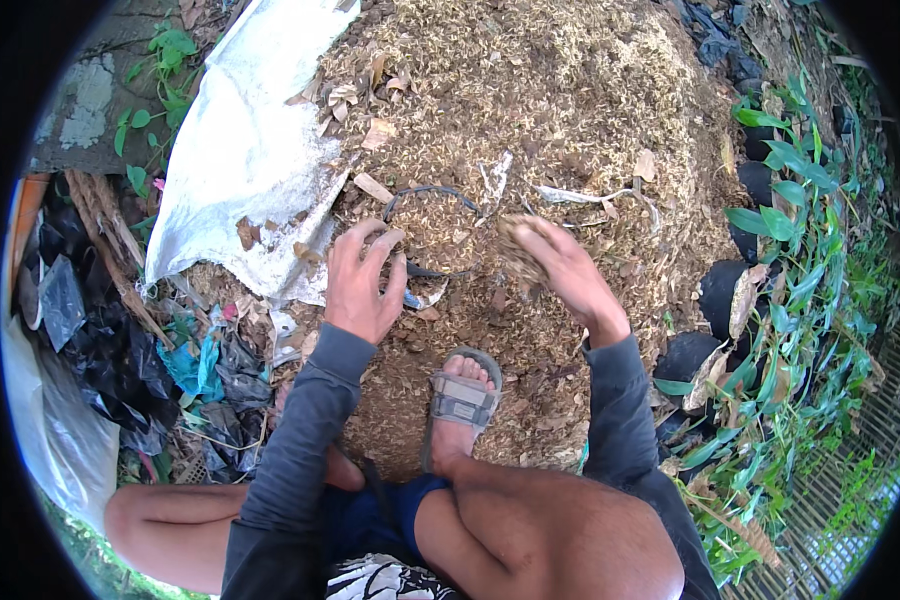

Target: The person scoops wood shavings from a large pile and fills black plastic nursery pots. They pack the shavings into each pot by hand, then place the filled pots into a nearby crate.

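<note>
In the head view, my right hand (559,270) holds a clump of soil and husks (523,251) over the mound, its fingers curled round it. My left hand (367,281) is held with fingers bent and apart, nothing seen between them, beside the rim of a black round pot or bag (431,189). That rim encloses soil mixed with husks. The mound (540,97) of brown soil and pale husks spreads beyond both hands. A whitish strip (585,196) lies on it beyond my right hand.
A white woven sack (247,150) lies at the left, near black plastic (112,360) and wood pieces (109,240). Black soil-filled bags or pots (722,296) with leafy plants (795,187) line the right side. My sandalled foot (461,397) rests on the soil close by.
</note>
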Motion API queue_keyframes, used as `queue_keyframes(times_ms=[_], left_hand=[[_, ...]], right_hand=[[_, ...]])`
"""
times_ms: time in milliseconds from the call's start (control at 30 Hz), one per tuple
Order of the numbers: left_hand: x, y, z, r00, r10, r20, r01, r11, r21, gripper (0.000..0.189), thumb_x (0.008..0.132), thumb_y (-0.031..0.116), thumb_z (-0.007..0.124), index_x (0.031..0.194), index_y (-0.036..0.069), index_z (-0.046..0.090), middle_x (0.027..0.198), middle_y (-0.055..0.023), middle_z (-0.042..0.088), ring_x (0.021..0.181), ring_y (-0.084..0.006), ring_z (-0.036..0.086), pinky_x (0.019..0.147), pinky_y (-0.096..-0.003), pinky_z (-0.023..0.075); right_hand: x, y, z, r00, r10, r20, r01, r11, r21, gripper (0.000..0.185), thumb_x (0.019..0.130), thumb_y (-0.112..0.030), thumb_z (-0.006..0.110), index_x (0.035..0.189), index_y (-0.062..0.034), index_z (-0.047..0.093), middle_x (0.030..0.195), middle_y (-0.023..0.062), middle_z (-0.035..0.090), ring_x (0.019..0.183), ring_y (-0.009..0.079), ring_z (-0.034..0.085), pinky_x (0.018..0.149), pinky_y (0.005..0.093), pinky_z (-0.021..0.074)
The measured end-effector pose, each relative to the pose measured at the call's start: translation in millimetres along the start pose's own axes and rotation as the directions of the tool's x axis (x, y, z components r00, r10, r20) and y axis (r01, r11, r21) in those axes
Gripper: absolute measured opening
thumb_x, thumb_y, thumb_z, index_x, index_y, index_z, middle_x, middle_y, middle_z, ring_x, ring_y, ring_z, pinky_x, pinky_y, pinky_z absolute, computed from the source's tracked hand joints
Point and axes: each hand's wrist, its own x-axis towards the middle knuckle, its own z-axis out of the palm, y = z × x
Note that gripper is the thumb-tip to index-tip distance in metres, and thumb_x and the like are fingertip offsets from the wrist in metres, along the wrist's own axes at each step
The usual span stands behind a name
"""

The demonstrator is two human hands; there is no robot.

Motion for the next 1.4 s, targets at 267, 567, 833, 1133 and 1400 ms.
queue_keyframes(times_ms=[267, 567, 833, 1133, 1400], left_hand=[[-1.6, 1.9, -0.6, 0.999, -0.052, -0.004, 0.052, 0.998, -0.023, 0.031, 0.093, 0.007, 0.074, 0.124, 0.006, 0.071, 0.128, -0.0164, 0.063, 0.12, -0.0383, 0.061, 0.105, -0.0487, 0.0505], [4.9, 2.2, 1.1, 0.998, -0.063, 0.017, 0.064, 0.997, -0.054, 0.046, 0.099, 0.012, 0.072, 0.145, 0.01, 0.065, 0.143, -0.0158, 0.063, 0.131, -0.0356, 0.06, 0.114, -0.0474, 0.0476], [12.7, -4.8, 12.5, 0.986, 0.111, 0.127, -0.119, 0.991, 0.056, 0.054, 0.101, 0.005, 0.062, 0.155, 0.01, 0.059, 0.156, -0.0116, 0.059, 0.145, -0.0326, 0.054, 0.119, -0.0477, 0.0447], [18.3, -6.6, 15.5, 0.979, 0.145, 0.141, -0.157, 0.984, 0.082, 0.042, 0.097, 0.004, 0.071, 0.139, 0.007, 0.071, 0.147, -0.0103, 0.068, 0.143, -0.029, 0.059, 0.118, -0.0455, 0.0478], [13.4, -3.7, 18.0, 0.982, 0.161, 0.099, -0.166, 0.984, 0.055, 0.033, 0.096, 0.008, 0.076, 0.13, 0.006, 0.077, 0.137, -0.0103, 0.074, 0.134, -0.0289, 0.066, 0.115, -0.0443, 0.0511]], right_hand=[[24.9, -57.3, 32.2, 0.809, -0.585, 0.055, 0.5, 0.635, -0.589, 0.035, 0.098, 0.0, 0.06, 0.13, -0.0016, 0.074, 0.121, 0.0227, 0.075, 0.102, 0.0333, 0.075, 0.096, 0.0466, 0.0603], [15.6, -11.1, 34.4, 0.83, -0.54, -0.137, 0.184, 0.498, -0.847, 0.049, 0.101, -0.027, 0.074, 0.146, -0.0095, 0.065, 0.15, 0.0203, 0.063, 0.14, 0.0365, 0.058, 0.113, 0.0492, 0.0535], [19.1, -18.8, 104.5, 0.77, -0.635, 0.062, 0.468, 0.496, -0.732, 0.053, 0.093, -0.002, 0.067, 0.146, -0.0018, 0.06, 0.148, 0.0204, 0.058, 0.134, 0.0392, 0.06, 0.113, 0.047, 0.0533], [20.5, -4.4, 84.9, 0.755, -0.654, -0.043, 0.433, 0.546, -0.717, 0.047, 0.099, -0.005, 0.066, 0.145, -0.0073, 0.065, 0.148, 0.0172, 0.064, 0.133, 0.0368, 0.062, 0.11, 0.0459, 0.0547], [24.0, 6.6, 88.1, 0.711, -0.693, -0.118, 0.456, 0.583, -0.673, 0.036, 0.095, -0.003, 0.07, 0.13, -0.0032, 0.075, 0.133, 0.0154, 0.074, 0.121, 0.0337, 0.07, 0.108, 0.0427, 0.0562]])
